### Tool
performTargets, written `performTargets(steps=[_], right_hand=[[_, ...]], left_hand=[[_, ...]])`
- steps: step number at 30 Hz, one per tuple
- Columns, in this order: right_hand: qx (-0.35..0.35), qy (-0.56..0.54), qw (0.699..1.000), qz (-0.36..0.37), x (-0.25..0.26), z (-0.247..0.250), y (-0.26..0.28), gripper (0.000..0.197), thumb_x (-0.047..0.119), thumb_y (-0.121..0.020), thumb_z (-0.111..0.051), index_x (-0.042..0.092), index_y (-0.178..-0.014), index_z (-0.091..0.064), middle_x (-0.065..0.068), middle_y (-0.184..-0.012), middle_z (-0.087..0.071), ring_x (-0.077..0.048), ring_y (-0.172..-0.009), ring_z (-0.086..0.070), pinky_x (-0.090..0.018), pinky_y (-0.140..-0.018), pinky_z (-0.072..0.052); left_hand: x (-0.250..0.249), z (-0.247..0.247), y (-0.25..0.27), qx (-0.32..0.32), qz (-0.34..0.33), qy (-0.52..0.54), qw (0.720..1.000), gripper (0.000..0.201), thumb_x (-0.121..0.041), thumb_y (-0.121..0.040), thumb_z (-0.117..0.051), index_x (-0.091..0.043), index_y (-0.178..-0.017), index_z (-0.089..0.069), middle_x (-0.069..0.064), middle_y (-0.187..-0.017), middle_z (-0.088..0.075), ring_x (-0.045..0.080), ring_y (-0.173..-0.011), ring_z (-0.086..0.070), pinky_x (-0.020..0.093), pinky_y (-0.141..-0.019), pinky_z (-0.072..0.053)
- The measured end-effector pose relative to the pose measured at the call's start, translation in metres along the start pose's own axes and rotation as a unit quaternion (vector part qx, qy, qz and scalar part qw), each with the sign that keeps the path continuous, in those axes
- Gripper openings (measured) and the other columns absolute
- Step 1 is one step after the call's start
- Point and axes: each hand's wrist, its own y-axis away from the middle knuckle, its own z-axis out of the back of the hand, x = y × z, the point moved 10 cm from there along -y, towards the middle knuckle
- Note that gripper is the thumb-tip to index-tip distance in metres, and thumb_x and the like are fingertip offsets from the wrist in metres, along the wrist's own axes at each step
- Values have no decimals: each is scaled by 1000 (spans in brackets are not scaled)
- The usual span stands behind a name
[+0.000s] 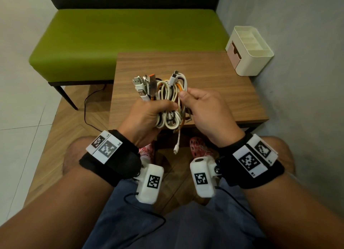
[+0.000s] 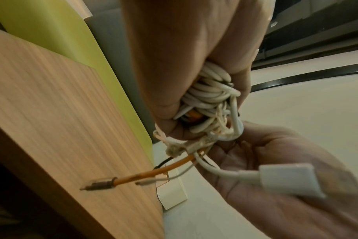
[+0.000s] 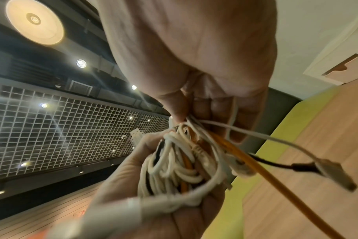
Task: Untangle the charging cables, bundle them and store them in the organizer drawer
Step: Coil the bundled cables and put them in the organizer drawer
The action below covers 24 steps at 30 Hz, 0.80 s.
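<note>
A looped bundle of charging cables (image 1: 168,100), white, orange and black, is held above the near edge of the wooden table (image 1: 214,77). My left hand (image 1: 149,116) grips the bundle round its middle, with the USB plugs (image 1: 143,85) sticking up above the fist. My right hand (image 1: 202,107) pinches the bundle's right side between thumb and fingers. One white plug end (image 1: 176,149) dangles below. In the left wrist view the cable loops (image 2: 208,95) sit inside the fist and an orange cable (image 2: 153,173) trails out. The cream organizer (image 1: 249,49) with pink drawers (image 1: 235,51) stands at the table's far right corner.
A green bench (image 1: 119,42) stands behind the table. A grey wall (image 1: 301,81) runs close along the right side. A black cord (image 1: 87,109) lies on the floor at the left. My knees and pink shoes (image 1: 199,146) are under the table's near edge.
</note>
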Motion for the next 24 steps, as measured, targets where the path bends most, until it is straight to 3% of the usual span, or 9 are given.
performTargets(steps=[2, 4, 6, 7, 9, 11, 16, 21, 24], right_hand=[[-8, 8, 1000, 12, 5, -2, 1, 36, 34, -99, -54, 1, -97, -69, -26, -100, -67, -40, -96, -63, -56, -84, -52], [1, 21, 1000, 10, 4, -5, 0, 38, 34, -101, -52, 0, -96, -68, -25, -98, -67, -32, -86, -65, -41, -75, -55], [24, 36, 999, 8, 5, -9, 0, 39, 34, -102, -50, 1, -93, -69, -17, -104, -69, -17, -79, -62, -24, -67, -44], [37, 45, 998, 8, 5, -11, -1, 40, 33, -102, -49, 1, -94, -70, -6, -119, -69, -3, -91, -60, -17, -75, -40], [68, 79, 994, 15, 4, -14, -5, 41, 31, -103, -47, -1, -95, -71, 15, -154, -38, 8, -126, -40, -13, -95, -29], [102, 120, 987, 28, 8, -18, -5, 39, 28, -103, -47, -2, -98, -71, 21, -159, -22, 16, -120, -35, -12, -93, -31], [170, 63, 982, 48, 16, -21, 2, 26, 15, -100, -50, 17, -109, -74, 20, -132, -59, 2, -117, -55, -18, -98, -42], [128, 123, 981, 76, 16, -13, -3, 25, 23, -97, -59, 4, -92, -75, -1, -103, -68, -16, -96, -64, -43, -91, -49], [100, 77, 990, 61, 16, -16, -3, 21, 24, -95, -63, 11, -85, -77, 1, -97, -69, -14, -93, -65, -40, -87, -51]], left_hand=[[-2, -4, 1, 8, -7, 6, 1000, 49, 5, -77, -60, 8, -125, -53, 30, -111, -57, 41, -96, -57, 56, -89, -47], [-3, -6, 3, 13, -14, 14, 1000, 48, 6, -76, -59, 8, -124, -54, 29, -110, -56, 43, -100, -54, 59, -90, -45], [-5, -6, 3, 18, -21, 9, 1000, 49, 6, -74, -60, 8, -123, -54, 30, -110, -57, 43, -100, -55, 60, -92, -46], [-5, -5, 3, 19, -23, 2, 1000, 50, 6, -73, -60, 8, -123, -54, 30, -109, -57, 43, -98, -56, 60, -91, -47], [-6, -2, 3, 20, -22, -16, 999, 51, 5, -71, -61, 8, -121, -55, 30, -108, -58, 43, -97, -57, 61, -92, -47], [-5, 0, 3, 22, -19, -36, 999, 48, 5, -71, -61, 6, -118, -58, 29, -106, -59, 42, -97, -57, 65, -95, -43], [-8, 2, 0, 48, -23, -55, 997, 46, 3, -72, -64, 0, -118, -60, 22, -105, -63, 40, -101, -58, 67, -98, -40], [-11, -1, 1, 82, -40, -46, 995, 49, 6, -72, -60, 0, -121, -60, 24, -113, -63, 39, -106, -59, 60, -96, -45], [-4, 3, -2, 68, -35, -7, 997, 51, 4, -74, -58, 4, -125, -57, 31, -118, -59, 43, -106, -57, 59, -96, -44]])
